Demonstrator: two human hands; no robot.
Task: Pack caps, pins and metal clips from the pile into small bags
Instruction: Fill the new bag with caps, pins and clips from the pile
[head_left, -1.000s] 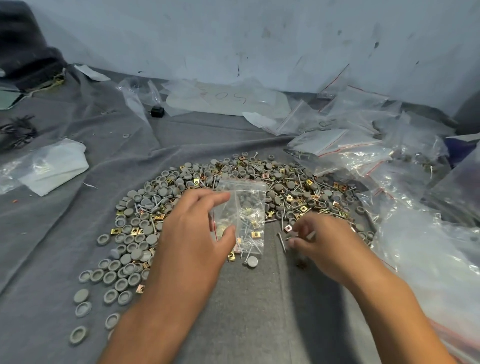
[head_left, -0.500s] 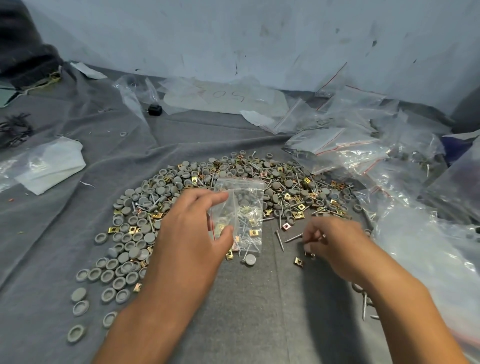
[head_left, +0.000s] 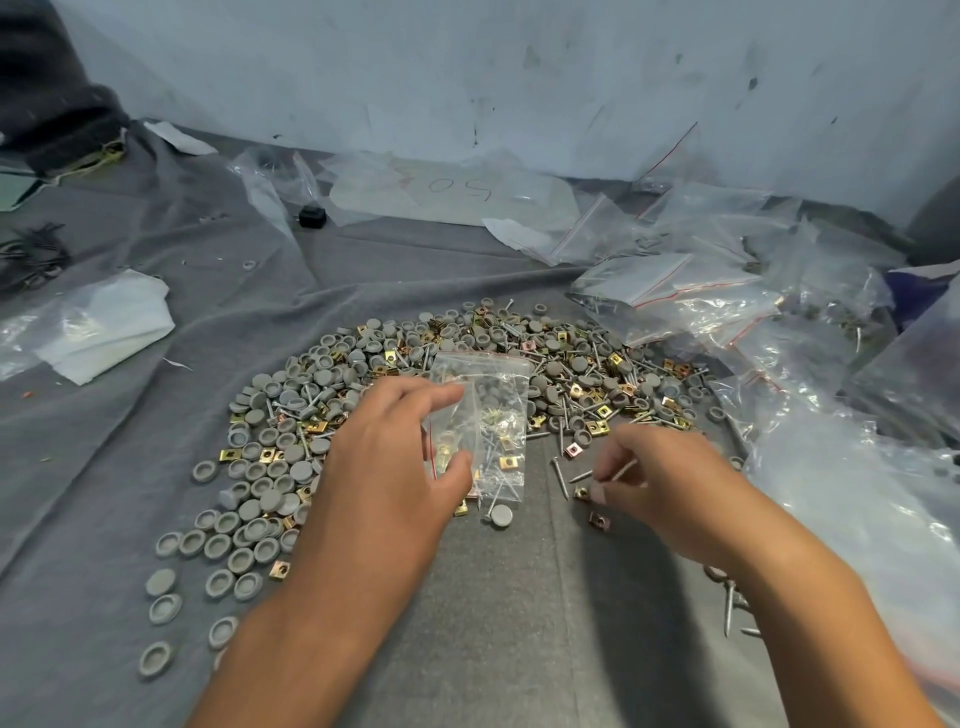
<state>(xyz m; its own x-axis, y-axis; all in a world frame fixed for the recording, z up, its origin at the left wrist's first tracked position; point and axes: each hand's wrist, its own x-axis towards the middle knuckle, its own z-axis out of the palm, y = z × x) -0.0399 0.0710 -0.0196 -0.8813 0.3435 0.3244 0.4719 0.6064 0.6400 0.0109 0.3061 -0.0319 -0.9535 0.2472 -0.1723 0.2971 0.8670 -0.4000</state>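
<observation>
left hand (head_left: 387, 467): pinching bag (head_left: 480, 423) at pile's (head_left: 415, 395) 6 o'clock edge
right hand (head_left: 670, 483): gripping pin (head_left: 621, 472), 3 o'clock of bag
pile: sitting on counter (head_left: 493, 623)

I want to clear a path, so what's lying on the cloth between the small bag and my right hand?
In the head view, one loose screw lies on the grey cloth between the small bag and the right hand; a pinkish clip sits just above it.

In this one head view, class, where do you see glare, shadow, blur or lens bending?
Head view: glare on the clear bags at right; soft shadow beneath the right hand; the pin it pinches looks slightly blurred; the wall base curves, wide-angle bending.
</observation>
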